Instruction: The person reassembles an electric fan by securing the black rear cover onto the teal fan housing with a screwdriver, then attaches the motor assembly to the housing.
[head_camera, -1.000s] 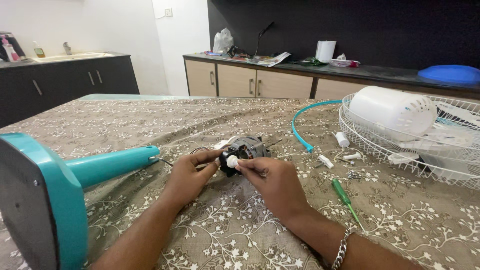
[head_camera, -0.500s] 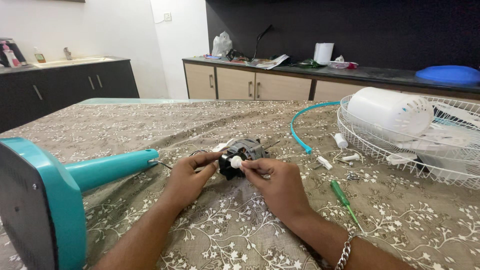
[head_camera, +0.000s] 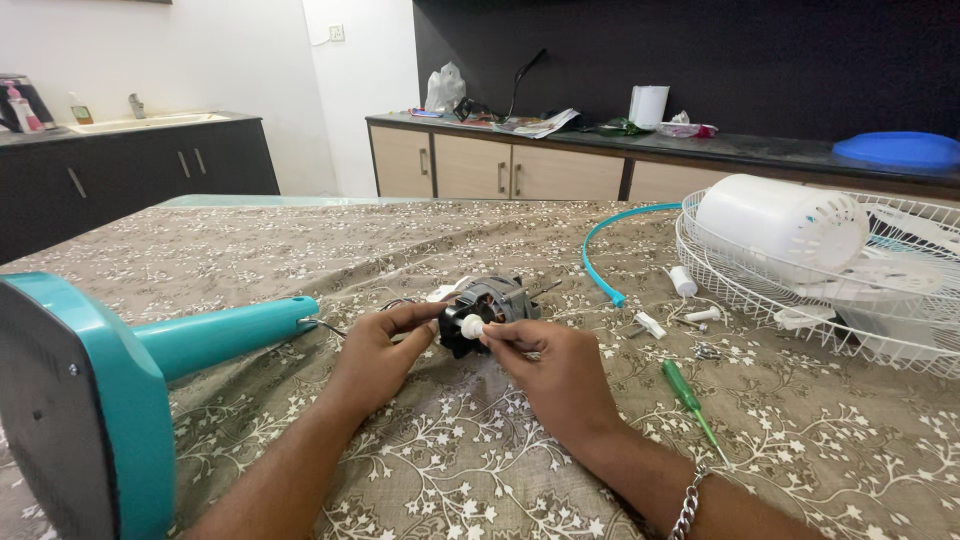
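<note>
Pinching white knob (head_camera: 472, 325) in right grip (head_camera: 550, 375) | left grip (head_camera: 385, 350) clasping motor (head_camera: 490, 305)

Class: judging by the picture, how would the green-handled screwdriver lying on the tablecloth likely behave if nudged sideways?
The green screwdriver looks stiff and light. Its rounded handle would probably roll, though the patterned tablecloth might slow it.

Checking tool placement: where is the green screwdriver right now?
In the head view the green screwdriver lies on the tablecloth, right of the right hand and in front of the white wire fan guard.
</note>
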